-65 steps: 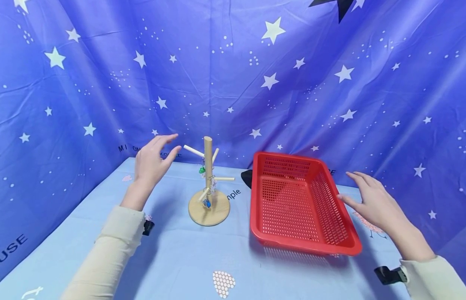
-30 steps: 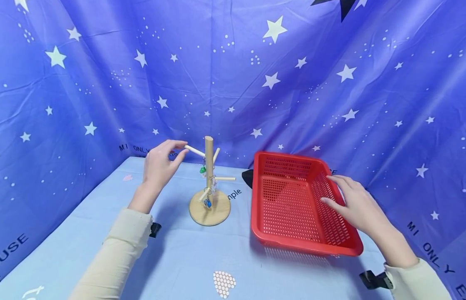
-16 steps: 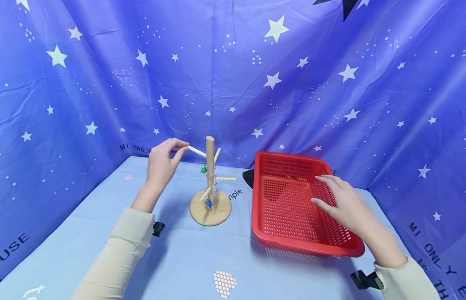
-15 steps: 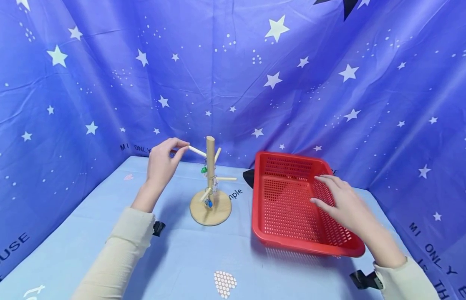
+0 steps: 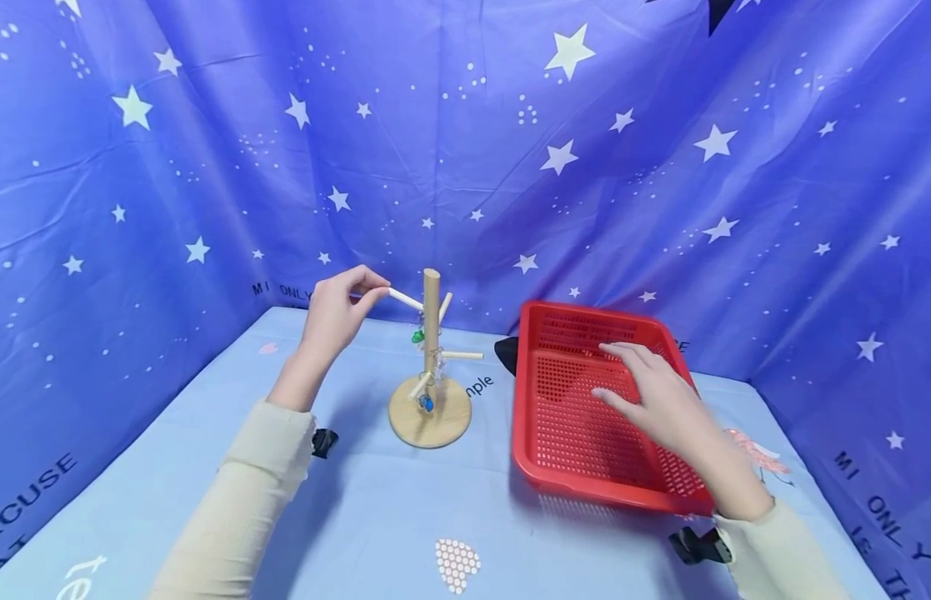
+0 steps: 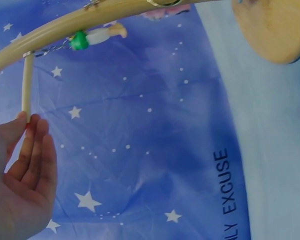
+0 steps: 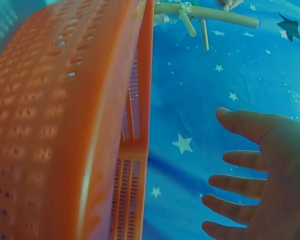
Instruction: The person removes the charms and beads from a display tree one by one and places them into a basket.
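Observation:
A wooden stand [image 5: 431, 325] with a round base and several thin pegs stands mid-table. My left hand [image 5: 336, 312] pinches the tip of its upper left peg [image 5: 407, 298] between thumb and fingers. From that peg, close to the post, hangs a keychain [image 6: 80, 41] with a green and white charm on a short chain. Lower down dangle a blue keychain [image 5: 427, 404] and a clear one [image 5: 438, 367]. My right hand [image 5: 656, 400] is held over the red basket [image 5: 520, 408], fingers spread and nothing in them; the right wrist view shows it beside the basket's rim.
The blue-covered table [image 5: 375, 517] carries printed hearts and lettering. Behind it and along both sides hangs a blue star-patterned cloth [image 5: 465, 150]. The basket takes up the right side, a short gap away from the stand.
My left hand has moved right to the stand and taken the peg's tip between its fingers. My right hand has moved left from the basket's right side to over it. The view has shifted slightly.

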`<state>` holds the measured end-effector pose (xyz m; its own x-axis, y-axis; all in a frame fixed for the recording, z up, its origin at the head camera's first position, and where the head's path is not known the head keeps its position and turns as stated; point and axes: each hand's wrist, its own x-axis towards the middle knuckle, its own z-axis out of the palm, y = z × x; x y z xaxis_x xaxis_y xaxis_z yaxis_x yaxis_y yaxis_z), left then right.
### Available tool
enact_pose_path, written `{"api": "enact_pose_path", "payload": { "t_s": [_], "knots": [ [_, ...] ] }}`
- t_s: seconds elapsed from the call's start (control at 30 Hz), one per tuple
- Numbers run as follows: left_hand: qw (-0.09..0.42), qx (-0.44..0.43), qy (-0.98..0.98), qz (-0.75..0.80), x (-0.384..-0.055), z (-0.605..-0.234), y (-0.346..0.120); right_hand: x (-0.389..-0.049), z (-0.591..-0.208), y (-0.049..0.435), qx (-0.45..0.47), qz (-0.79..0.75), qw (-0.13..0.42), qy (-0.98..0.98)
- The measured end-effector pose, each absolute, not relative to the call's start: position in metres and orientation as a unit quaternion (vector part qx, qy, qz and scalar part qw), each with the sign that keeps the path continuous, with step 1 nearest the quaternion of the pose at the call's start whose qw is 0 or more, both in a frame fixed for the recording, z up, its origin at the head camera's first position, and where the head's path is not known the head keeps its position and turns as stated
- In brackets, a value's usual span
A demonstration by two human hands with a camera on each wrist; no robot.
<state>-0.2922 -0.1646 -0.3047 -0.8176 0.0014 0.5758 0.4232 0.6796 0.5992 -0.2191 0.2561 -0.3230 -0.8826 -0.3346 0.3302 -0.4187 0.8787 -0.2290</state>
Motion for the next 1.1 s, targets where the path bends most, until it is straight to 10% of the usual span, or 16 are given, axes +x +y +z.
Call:
{"api": "enact_pose_path", "payload": {
  "t_s": [1.1],
  "knots": [
    [0.117,-0.162,-0.88,-0.43,-0.308,-0.286,-0.185,-0.25,-0.328,0.184,0.244,0.301,0.087,-0.918]
  ]
}}
